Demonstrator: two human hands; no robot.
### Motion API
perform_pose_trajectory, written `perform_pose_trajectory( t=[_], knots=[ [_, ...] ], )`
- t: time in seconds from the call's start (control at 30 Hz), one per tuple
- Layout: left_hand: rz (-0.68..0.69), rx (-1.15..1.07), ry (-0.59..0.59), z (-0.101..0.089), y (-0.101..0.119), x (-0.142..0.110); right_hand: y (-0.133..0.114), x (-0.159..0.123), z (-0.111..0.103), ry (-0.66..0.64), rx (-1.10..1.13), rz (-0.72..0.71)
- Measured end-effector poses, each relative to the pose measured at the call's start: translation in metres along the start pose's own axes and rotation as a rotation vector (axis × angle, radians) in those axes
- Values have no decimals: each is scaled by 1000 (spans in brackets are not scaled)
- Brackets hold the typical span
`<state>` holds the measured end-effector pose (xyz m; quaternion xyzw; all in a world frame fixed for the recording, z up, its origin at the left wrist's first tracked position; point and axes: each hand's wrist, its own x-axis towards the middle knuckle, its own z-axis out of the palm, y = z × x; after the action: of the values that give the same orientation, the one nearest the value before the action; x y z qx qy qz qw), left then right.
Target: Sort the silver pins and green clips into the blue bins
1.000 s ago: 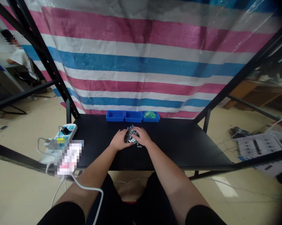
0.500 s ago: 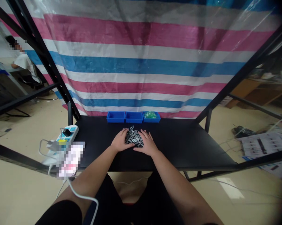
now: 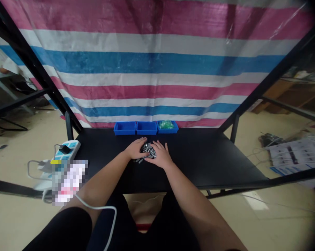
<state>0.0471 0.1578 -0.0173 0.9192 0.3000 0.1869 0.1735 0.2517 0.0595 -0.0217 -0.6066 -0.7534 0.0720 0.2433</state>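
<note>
A heap of small grey metal cylinders (image 3: pixel 147 150) lies on the black table (image 3: pixel 199 160), near its middle. My left hand (image 3: pixel 135 149) rests against the heap's left side with fingers curved over it. My right hand (image 3: pixel 159 156) lies on the heap's right side, fingers spread and flat. Both hands cup the heap between them; a few cylinders stick out at the near left edge. Neither hand lifts anything that I can see.
Three blue bins (image 3: pixel 145 127) stand in a row at the table's far edge; the right one (image 3: pixel 167 126) holds green pieces. A power strip (image 3: pixel 66 150) with a white cable sits at the left. Black frame posts flank the table, with a striped tarp behind.
The view has tilted down and shifted. My hands stay around the heap; the right hand has slid over its top and the heap looks more spread at the near left.
</note>
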Motion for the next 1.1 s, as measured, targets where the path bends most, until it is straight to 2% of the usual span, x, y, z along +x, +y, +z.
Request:
perform_pose_trajectory(
  t=[0.17, 0.37, 0.53, 0.7, 0.9, 1.1],
  knots=[
    [58, -39, 9, -3, 4, -1, 3, 3, 2, -9, 70, -49],
    [83, -162, 7, -15, 11, -5, 4, 1, 2, 33, 114, -52],
    [21, -65, -54, -22, 10, -24, 4, -4, -1, 55, 98, -48],
    [-28, 29, -117, -19, 6, -45, 2, -7, 0, 47, 57, -13],
    [-23, 31, -136, -14, -2, -33, 1, -1, 2, 8, 15, -6],
    [4, -30, -103, -12, -7, -15, 9, 19, 0, -76, -11, -56]
  ],
)
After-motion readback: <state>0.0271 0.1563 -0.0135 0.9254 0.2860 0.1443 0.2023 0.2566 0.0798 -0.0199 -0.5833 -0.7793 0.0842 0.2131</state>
